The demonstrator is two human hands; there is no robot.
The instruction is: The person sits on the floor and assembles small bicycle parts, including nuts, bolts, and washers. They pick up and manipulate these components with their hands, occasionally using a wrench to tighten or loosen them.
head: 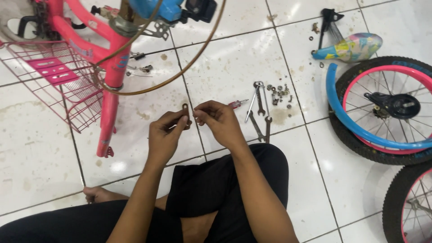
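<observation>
A: Hands rn?
B: Mid-frame, over the tiled floor [234, 67]. Left hand [164, 137] & right hand [220, 122] both pinch a small metal bracket [185, 109], fingers closed on it.
A: Bike status?
B: Looks stripped. Pink frame [108, 63] w/ basket [63, 81] upper left, 2 wheels right edge, wheel [382, 108] off w/ blue fender [355, 123]. Saddle [353, 47] upper right.
A: Tools?
B: Wrenches [261, 114], nuts & bolts [280, 92] loose at center. Reassembly seems mostly left, imo.
</observation>
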